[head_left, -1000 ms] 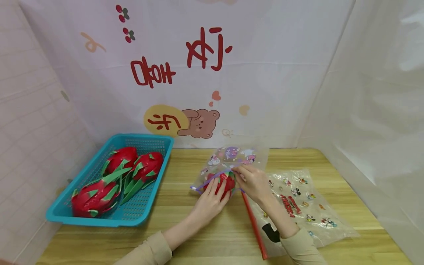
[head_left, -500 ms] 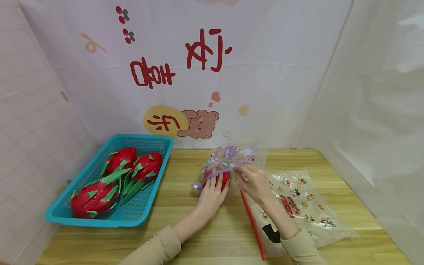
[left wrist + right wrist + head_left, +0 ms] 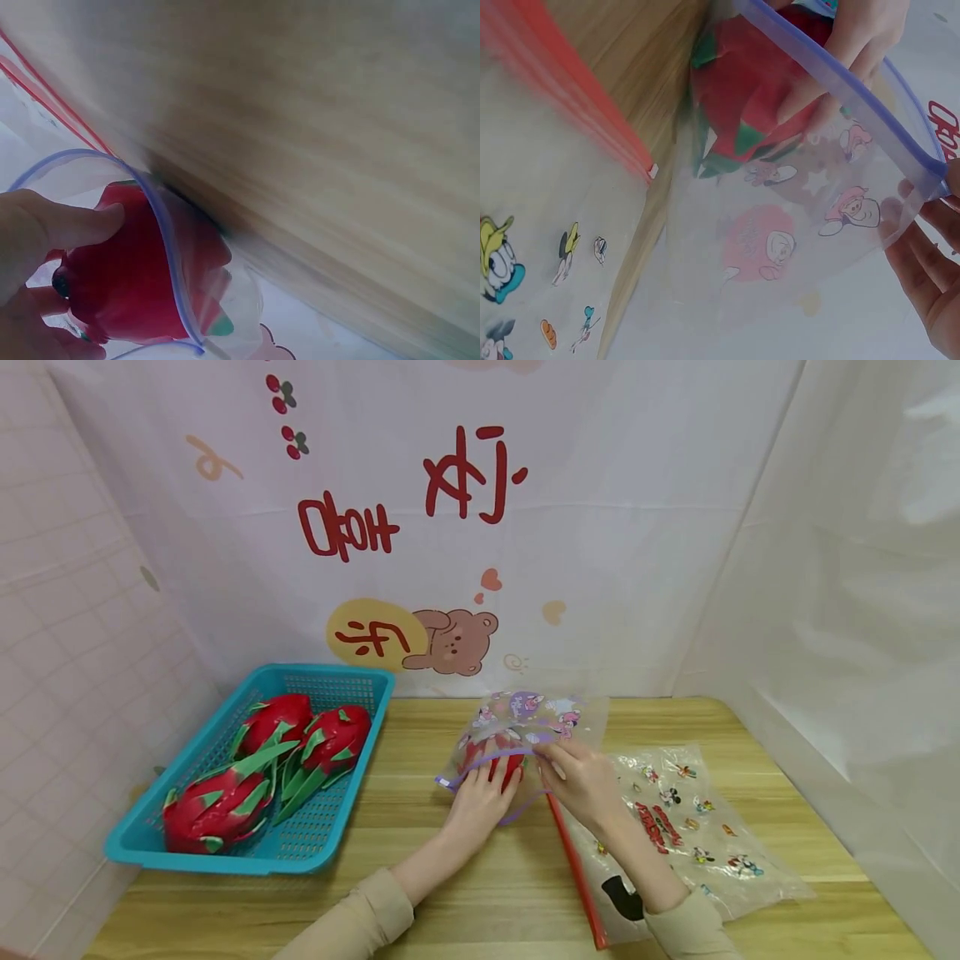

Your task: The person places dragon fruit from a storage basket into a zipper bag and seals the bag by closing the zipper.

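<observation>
My left hand [image 3: 478, 808] grips a red toy dragon fruit [image 3: 131, 274] with green leaf tips, thumb on one side and fingers on the other. The fruit lies partly inside a clear zip bag [image 3: 528, 703] with a purple rim and pink cartoon prints. In the right wrist view the left fingers [image 3: 802, 101] reach in past that rim, over the fruit. My right hand [image 3: 585, 781] pinches the purple rim at its right end and holds the mouth apart. The slider [image 3: 444, 782] sits at the rim's left end.
A blue basket [image 3: 225, 862] at the left holds several more things, among them red dragon fruits [image 3: 217, 810] with long green leaves. A larger clear bag [image 3: 720, 868] with a red zip edge lies flat at the right, partly under my right forearm.
My left hand has pushed forward with the dragon fruit, deeper into the purple-rimmed bag. The right hand has kept its pinch on the rim and the mouth stands wider.
</observation>
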Demonstrator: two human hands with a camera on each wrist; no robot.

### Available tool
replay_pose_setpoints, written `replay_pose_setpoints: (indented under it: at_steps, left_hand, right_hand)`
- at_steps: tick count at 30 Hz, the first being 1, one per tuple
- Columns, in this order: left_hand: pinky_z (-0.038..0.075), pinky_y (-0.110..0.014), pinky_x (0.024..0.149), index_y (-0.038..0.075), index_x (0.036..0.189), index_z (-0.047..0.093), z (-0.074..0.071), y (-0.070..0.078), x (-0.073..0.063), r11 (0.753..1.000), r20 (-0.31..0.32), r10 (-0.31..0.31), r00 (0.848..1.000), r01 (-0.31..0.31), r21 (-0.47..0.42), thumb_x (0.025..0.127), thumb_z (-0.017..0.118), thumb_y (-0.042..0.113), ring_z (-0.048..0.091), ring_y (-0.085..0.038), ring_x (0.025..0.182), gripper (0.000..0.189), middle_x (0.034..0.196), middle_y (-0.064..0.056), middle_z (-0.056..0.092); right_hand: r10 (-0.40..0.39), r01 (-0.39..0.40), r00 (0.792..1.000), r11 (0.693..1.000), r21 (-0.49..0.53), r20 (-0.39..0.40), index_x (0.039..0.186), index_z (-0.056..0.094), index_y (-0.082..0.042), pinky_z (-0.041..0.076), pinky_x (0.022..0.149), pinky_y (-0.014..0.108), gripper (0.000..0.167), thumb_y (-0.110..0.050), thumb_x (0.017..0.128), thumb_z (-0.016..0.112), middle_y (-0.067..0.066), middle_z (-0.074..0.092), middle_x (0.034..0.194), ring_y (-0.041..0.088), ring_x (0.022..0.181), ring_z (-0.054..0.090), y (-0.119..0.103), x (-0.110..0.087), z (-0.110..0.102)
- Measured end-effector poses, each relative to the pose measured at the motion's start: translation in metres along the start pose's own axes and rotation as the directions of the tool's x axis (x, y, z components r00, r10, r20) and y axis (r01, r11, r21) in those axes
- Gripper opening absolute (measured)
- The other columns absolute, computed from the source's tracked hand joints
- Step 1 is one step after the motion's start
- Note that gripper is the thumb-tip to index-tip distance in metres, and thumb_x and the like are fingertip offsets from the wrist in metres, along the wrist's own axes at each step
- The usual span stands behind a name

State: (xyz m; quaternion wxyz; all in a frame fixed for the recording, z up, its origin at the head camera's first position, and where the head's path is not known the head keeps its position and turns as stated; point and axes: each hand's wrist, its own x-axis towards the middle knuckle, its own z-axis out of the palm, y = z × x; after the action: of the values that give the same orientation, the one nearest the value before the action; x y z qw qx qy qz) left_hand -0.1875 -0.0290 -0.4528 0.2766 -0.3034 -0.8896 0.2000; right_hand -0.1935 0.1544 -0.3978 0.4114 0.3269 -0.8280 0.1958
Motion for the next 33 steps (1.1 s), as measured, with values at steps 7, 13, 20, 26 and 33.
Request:
replay_pose_setpoints:
  at_steps: [7, 13, 20, 26, 33]
  left_hand:
    - [0.035, -0.037, 0.113, 0.027, 0.139, 0.049, 0.0015, -0.0001, 0.0088, 0.998, 0.078, -0.021, 0.997, 0.016, 0.062, 0.067, 0.082, 0.036, 0.042, -0.035, 0.134, 0.079, 0.142, -0.012, 0.048]
    - [0.033, -0.045, 0.114, 0.031, 0.143, 0.042, 0.0037, -0.0021, 0.01, 0.997, 0.139, -0.028, 0.99, 0.018, 0.073, 0.067, 0.082, 0.036, 0.035, -0.035, 0.139, 0.086, 0.149, -0.012, 0.039]
    - [0.053, -0.03, 0.078, 0.027, 0.128, 0.059, 0.006, 0.0023, 0.0073, 0.992, -0.022, -0.124, 0.992, 0.124, 0.019, 0.082, 0.068, 0.027, 0.059, -0.028, 0.114, 0.047, 0.133, -0.009, 0.057]
    - [0.052, -0.031, 0.078, 0.023, 0.121, 0.065, 0.0084, 0.0045, 0.0044, 0.985, -0.092, -0.171, 0.981, 0.171, -0.006, 0.087, 0.058, 0.026, 0.062, -0.029, 0.11, 0.035, 0.122, -0.007, 0.063]
    - [0.053, -0.029, 0.078, 0.022, 0.125, 0.062, 0.0075, 0.0055, 0.0069, 0.985, -0.074, -0.174, 0.982, 0.175, -0.002, 0.089, 0.053, 0.024, 0.057, -0.031, 0.118, 0.038, 0.126, -0.008, 0.06]
  right_hand:
    - [-0.015, 0.015, 0.999, 1.0, 0.002, -0.029, 0.084, 0.073, -0.007, 0.047, 0.048, 0.018, 0.01, -0.001, 0.076, 0.072, 0.003, 0.071, 0.072, 0.011, 0.056, 0.063, -0.0016, 0.0017, -0.0002]
    - [0.008, -0.009, 0.999, 0.999, -0.031, -0.044, 0.082, 0.072, -0.008, 0.045, 0.046, 0.018, 0.013, 0.0, 0.071, 0.076, 0.002, 0.071, 0.072, 0.01, 0.053, 0.061, 0.0014, 0.0022, 0.0002]
    - [0.024, -0.026, 0.998, 0.999, -0.037, -0.054, 0.082, 0.072, -0.008, 0.046, 0.048, 0.02, 0.015, 0.0, 0.071, 0.077, 0.002, 0.071, 0.074, 0.013, 0.057, 0.063, 0.0043, 0.0023, -0.0009]
    - [0.014, -0.015, 0.998, 1.0, -0.027, -0.057, 0.082, 0.073, -0.009, 0.046, 0.049, 0.021, 0.014, -0.001, 0.071, 0.077, 0.001, 0.071, 0.073, 0.013, 0.057, 0.063, 0.0056, 0.0016, 0.0019]
    - [0.008, -0.01, 0.998, 0.999, -0.034, -0.065, 0.081, 0.072, -0.01, 0.049, 0.052, 0.023, 0.014, -0.001, 0.071, 0.077, 0.001, 0.071, 0.074, 0.013, 0.061, 0.065, 0.0069, 0.0023, 0.0027]
